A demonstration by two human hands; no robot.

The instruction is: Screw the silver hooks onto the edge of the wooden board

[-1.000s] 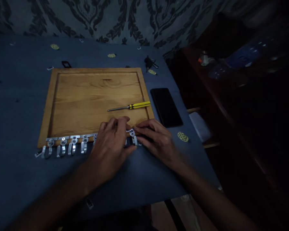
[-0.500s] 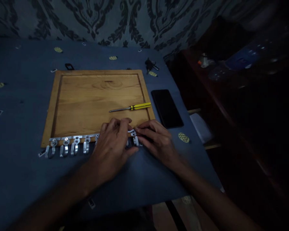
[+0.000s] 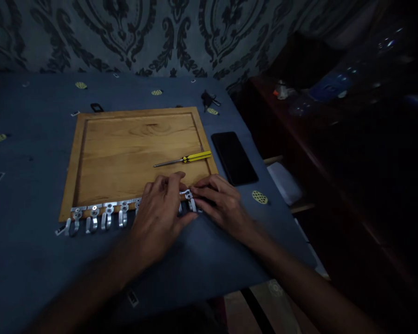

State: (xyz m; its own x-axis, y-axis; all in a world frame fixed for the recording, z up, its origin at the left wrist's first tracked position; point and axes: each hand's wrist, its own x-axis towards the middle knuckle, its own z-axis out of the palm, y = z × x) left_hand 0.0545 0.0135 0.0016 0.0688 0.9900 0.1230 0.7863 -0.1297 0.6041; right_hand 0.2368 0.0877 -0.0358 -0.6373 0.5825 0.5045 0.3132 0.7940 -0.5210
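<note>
A metal hook rail (image 3: 109, 207) with several silver hooks lies along the near edge of a framed wooden board (image 3: 135, 148). My left hand (image 3: 162, 208) is closed over the rail toward its right part, fingers on the far side and thumb at the near side, hiding some hooks. At the rail's right end, the fingers of my right hand (image 3: 225, 202) pinch close to the last hook (image 3: 191, 199). Anything small between those fingertips is hidden. A screwdriver (image 3: 183, 159) with a yellow and black handle rests on the board, beyond both hands.
Right of the board lies a black phone (image 3: 234, 157). Keys (image 3: 209, 99) and a small black loop (image 3: 96, 107) sit behind it on the blue patterned cloth (image 3: 28, 195). A plastic bottle (image 3: 330, 88) lies on dark red furniture at the right.
The view has shifted slightly, so the board and table sit a little lower and further left. Both hands keep nearly the same hold at the rail's right end.
</note>
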